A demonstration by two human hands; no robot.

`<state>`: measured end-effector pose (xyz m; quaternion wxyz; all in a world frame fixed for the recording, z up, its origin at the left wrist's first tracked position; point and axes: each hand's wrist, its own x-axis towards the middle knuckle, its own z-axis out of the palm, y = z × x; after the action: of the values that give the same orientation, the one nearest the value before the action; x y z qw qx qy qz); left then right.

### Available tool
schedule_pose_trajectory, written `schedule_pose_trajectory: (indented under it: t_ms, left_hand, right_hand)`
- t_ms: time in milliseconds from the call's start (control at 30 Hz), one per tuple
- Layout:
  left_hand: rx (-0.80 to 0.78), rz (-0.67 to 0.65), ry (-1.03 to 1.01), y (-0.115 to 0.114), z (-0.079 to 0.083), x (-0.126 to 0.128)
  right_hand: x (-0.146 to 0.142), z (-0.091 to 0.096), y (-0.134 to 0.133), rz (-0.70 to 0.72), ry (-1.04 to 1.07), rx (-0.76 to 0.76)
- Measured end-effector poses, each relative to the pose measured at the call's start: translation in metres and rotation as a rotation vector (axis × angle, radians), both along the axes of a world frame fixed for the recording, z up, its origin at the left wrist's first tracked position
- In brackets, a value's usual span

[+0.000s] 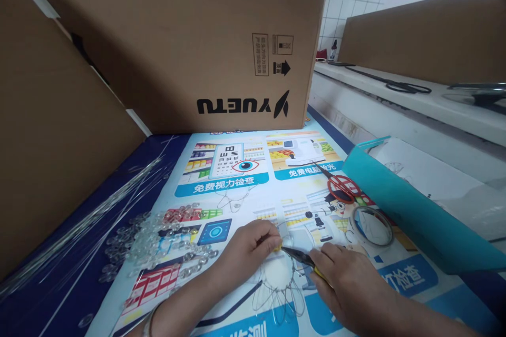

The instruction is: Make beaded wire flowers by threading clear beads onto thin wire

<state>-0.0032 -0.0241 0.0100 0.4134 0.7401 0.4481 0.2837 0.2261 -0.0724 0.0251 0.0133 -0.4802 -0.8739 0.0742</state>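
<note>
Near the front of the table, my left hand (253, 245) is closed in a pinch on a looped wire piece (279, 300), whose thin petal-like loops spread below the fingers. A small yellow bit shows at those fingertips; its kind is unclear. My right hand (348, 279) is wrapped round a pair of pliers (298, 256) with dark, narrow jaws and yellow handles. The jaw tips point left and meet the work at my left fingertips. Whether they grip the wire is too small to tell.
Clear beads (150, 237) lie scattered at left, beside long straight wires (98, 210). Another wire piece (233, 200) lies farther back. Red-handled scissors (342, 188), a tape roll (371, 225) and a teal box (419, 205) are at right. Cardboard boxes (177, 37) wall the back and left.
</note>
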Motion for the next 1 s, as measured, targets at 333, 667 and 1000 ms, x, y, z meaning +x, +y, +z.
schedule_pose_trajectory:
  t_ms: [333,667,1000]
  left_hand:
    - [0.003,0.056,0.064,-0.003,-0.001,0.001]
    - [-0.048,0.018,-0.044,-0.001,0.002,-0.001]
    - [-0.088,-0.042,-0.080,-0.001,0.007,-0.003]
  right_hand:
    - [0.002,0.010,0.002,-0.046,0.041,-0.085]
    - [0.003,0.015,0.005,-0.001,0.101,-0.083]
    - [0.017,0.013,0.020,0.118,0.198,-0.029]
